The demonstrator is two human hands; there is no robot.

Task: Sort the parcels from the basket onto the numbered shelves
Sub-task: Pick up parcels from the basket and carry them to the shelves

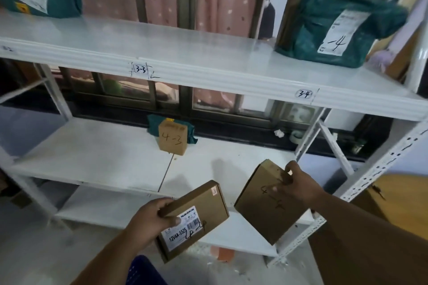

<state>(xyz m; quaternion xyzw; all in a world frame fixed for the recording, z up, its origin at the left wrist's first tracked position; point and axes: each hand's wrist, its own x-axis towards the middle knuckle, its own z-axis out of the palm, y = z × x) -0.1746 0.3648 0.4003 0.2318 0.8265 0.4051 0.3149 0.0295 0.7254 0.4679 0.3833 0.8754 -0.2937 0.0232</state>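
Left hand (150, 217): clamped on a flat cardboard box (193, 220) with printed label, marked 4-4. Right hand (295, 183): gripping a plain, matte cardboard carton (268, 203), also 4-4. Both hover in front of the white metal shelf (92, 146), unplaced. Already shelved: small box 4-3 (173, 137) at its back; crinkled green bag (335, 28) above. Basket contents unseen.

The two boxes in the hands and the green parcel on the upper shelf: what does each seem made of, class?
Both boxes, left hand's and right hand's: brown matte cardboard, apparently, with folded edges. Green parcel: likely thin plastic mailer, creased and faintly glossy.
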